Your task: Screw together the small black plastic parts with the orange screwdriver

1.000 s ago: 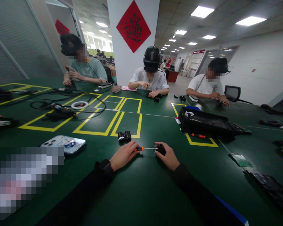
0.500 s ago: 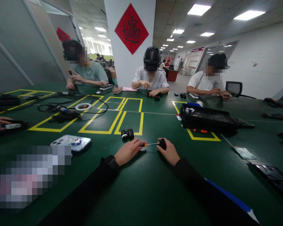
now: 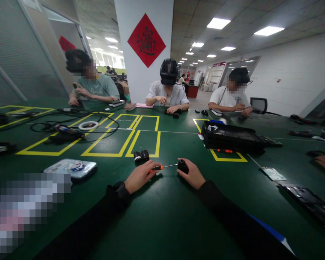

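Observation:
Between the fingers of my left hand [image 3: 141,176] is a screwdriver [image 3: 157,168] with an orange and black handle. Its thin metal shaft points right, and the tip is at a small black cylindrical part [image 3: 182,166]. My right hand [image 3: 193,174] is closed around that part, holding it just above or on the green table; which of the two I cannot tell. Whether the tip sits in a screw is too small to see. Just beyond my left hand stand two similar black cylindrical parts [image 3: 141,156], side by side.
Left of my hands lies a phone [image 3: 70,168] with small items on it. A long black tray-like casing [image 3: 230,135] rests at the right, orange-handled tools [image 3: 225,151] before it. Cables [image 3: 59,126] and a white tape ring [image 3: 88,125] lie left. Several people sit around the table [image 3: 162,224].
The whole view has shifted slightly. My left fingers have moved back along the screwdriver, so more of its handle shows. My right hand still holds the black part.

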A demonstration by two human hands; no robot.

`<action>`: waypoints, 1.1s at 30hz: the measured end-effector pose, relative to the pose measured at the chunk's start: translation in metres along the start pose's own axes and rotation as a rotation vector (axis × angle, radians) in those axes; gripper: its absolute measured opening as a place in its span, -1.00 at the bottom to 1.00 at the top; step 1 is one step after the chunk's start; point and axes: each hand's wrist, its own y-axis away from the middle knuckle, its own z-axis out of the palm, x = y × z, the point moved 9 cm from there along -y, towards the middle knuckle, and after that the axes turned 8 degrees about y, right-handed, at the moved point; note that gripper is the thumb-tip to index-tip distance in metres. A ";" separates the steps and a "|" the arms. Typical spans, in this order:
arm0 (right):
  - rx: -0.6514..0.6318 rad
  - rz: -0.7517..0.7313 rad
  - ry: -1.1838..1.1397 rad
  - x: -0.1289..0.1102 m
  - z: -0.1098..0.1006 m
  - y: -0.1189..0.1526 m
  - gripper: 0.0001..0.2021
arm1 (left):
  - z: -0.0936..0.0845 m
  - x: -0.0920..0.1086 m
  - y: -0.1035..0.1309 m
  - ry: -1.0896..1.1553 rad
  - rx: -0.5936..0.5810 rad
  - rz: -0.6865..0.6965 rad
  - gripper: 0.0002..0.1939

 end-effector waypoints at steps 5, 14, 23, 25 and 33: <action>-0.019 -0.013 -0.015 0.002 0.000 -0.001 -0.57 | 0.000 -0.002 0.000 -0.014 0.006 0.002 -0.74; -0.043 -0.024 -0.012 -0.004 0.002 0.000 -0.57 | 0.000 0.004 0.001 -0.046 0.012 0.028 -0.72; -0.059 -0.020 0.035 0.000 0.007 0.001 -0.58 | -0.003 -0.003 0.004 -0.043 0.054 -0.033 -0.65; -0.050 -0.024 0.035 0.000 0.007 0.000 -0.58 | -0.002 -0.007 0.004 -0.034 0.059 -0.044 -0.63; -0.051 -0.040 0.023 -0.002 0.006 0.000 -0.61 | 0.002 -0.004 0.002 -0.009 0.020 0.006 -0.78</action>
